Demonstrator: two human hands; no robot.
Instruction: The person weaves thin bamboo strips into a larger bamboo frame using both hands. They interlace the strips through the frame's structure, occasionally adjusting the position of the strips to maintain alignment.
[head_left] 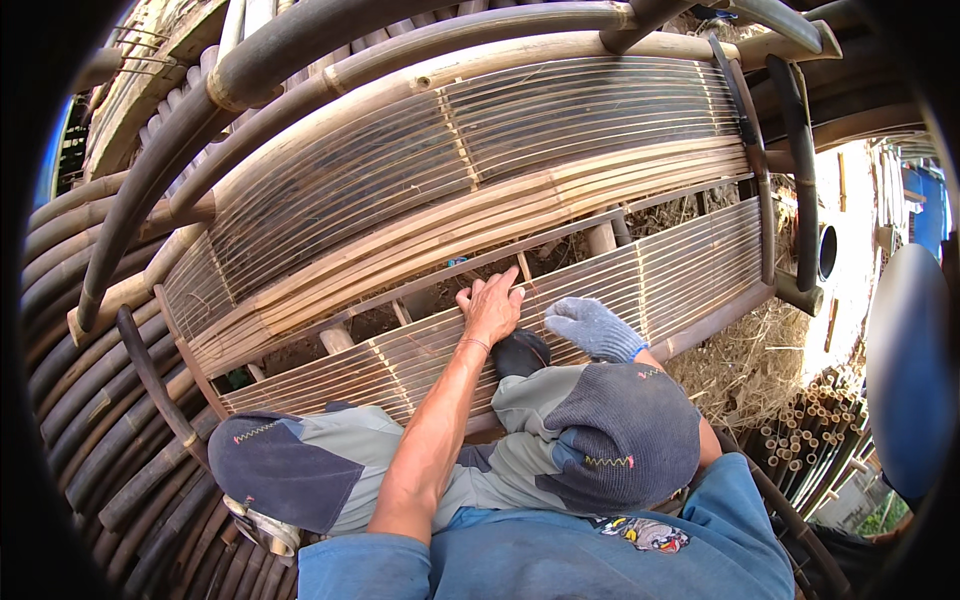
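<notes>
My bare left hand (pixel 492 305) reaches over the near slatted panel (pixel 690 250) of a bamboo bench-like frame. Its fingers are apart, by the panel's far edge next to the gap. My right hand (pixel 597 328), in a grey-blue knitted glove, is over the same panel, a little right of the left. Its fingers are pressed together and point left; whatever they may hold cannot be made out. A thin reddish strand (pixel 533 298) shows between the two hands. My dark shoe (pixel 522 353) is just below them.
Beyond the gap, pale bamboo strips (pixel 420 255) lie along a darker slatted panel (pixel 340 165). Thick bamboo poles (pixel 480 45) frame the far side. Stacked dark poles (pixel 110 400) fill the left. At right are straw (pixel 730 385), bundled bamboo ends (pixel 815 425) and a person in blue (pixel 908 380).
</notes>
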